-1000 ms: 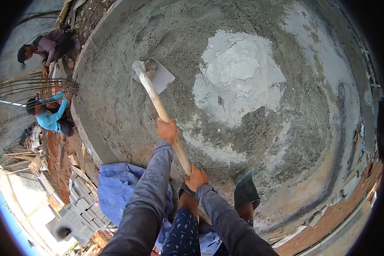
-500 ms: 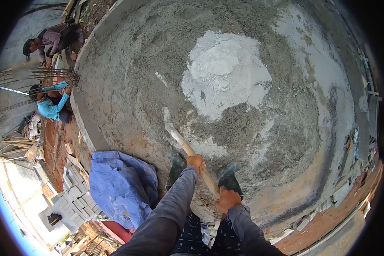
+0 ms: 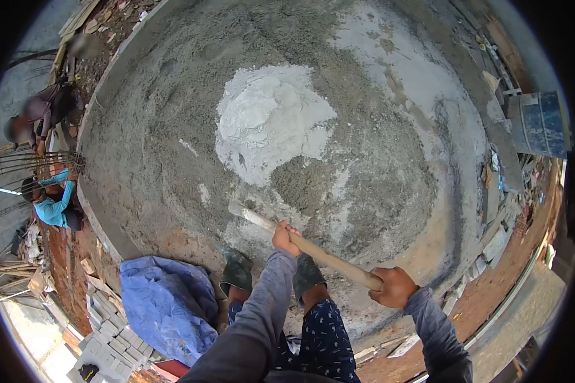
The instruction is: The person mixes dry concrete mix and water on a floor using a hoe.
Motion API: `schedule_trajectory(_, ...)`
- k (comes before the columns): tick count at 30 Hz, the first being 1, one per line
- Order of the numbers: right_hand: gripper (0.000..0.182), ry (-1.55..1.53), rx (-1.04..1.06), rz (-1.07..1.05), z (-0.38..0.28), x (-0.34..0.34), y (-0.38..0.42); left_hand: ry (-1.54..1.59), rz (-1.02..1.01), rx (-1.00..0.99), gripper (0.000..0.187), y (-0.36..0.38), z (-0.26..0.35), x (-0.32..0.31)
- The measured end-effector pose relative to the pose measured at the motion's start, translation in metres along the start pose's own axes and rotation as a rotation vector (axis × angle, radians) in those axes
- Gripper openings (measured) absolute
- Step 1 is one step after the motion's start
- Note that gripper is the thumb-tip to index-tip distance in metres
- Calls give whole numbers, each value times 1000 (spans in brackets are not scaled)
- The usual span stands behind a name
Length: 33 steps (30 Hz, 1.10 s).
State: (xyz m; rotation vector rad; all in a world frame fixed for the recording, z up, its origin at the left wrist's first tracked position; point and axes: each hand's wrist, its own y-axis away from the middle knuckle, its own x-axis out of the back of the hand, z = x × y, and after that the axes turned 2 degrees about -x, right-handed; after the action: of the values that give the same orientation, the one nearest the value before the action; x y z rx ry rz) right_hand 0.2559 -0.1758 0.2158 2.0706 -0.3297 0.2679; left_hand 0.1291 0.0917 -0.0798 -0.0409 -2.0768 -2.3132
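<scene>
Both hands grip a wooden handle: left hand forward, right hand behind. Since a second ago the blade has dropped from raised into the sand pile near the white cement, digging in

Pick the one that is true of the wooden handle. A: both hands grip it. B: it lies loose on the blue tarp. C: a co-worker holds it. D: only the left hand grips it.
A: the left hand and right hand both close around the wooden handle, whose far end is down in the grey mix.

Both hands, left hand and right hand, grip a long wooden handle over the grey sand heap with white cement powder.
</scene>
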Motion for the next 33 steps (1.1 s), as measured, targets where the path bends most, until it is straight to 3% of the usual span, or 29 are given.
schedule_trajectory(2, 31, -53, -44, 42, 35, 18, 34, 49, -124, 31, 23, 34, -47, -16)
schedule_trajectory(5, 28, 92, -143, 68, 101, 26, 60, 47, -90, 154, 21, 88, -96, -32)
schedule_trajectory(8, 28, 315, -146, 94, 127, 10, 56, 128, -71, 92, 22, 117, -96, -20)
schedule_trajectory(11, 32, 335, -63, 73, 118, -40, 13, 138, -111, -70, 24, 108, -34, 19)
schedule_trajectory(14, 43, 262, 138, -77, 47, -110, -45, 105, -96, -276, 21, 105, 79, 67)
schedule_trajectory(18, 55, 116, 441, -201, -105, -194, -100, 29, -59, -531, 12, 110, 254, 140)
schedule_trajectory(22, 55, 40, 486, -238, -238, -264, -146, -99, -10, -797, 11, 130, 379, 187)
schedule_trajectory(25, 54, 22, 499, -206, -316, -309, -196, -246, 72, -1007, 15, 115, 416, 207)
schedule_trajectory(28, 56, 89, 431, -211, -373, -350, -259, -275, 151, -978, 25, 74, 408, 218)
schedule_trajectory(30, 55, 122, 339, -193, -377, -371, -299, -297, 207, -873, 16, 38, 390, 212)
schedule_trajectory(32, 52, 150, 234, -159, -364, -380, -328, -556, 252, -744, 14, -27, 370, 220)
schedule_trajectory(33, 50, 188, 238, -151, -353, -376, -331, -581, 230, -605, 14, -42, 359, 220)
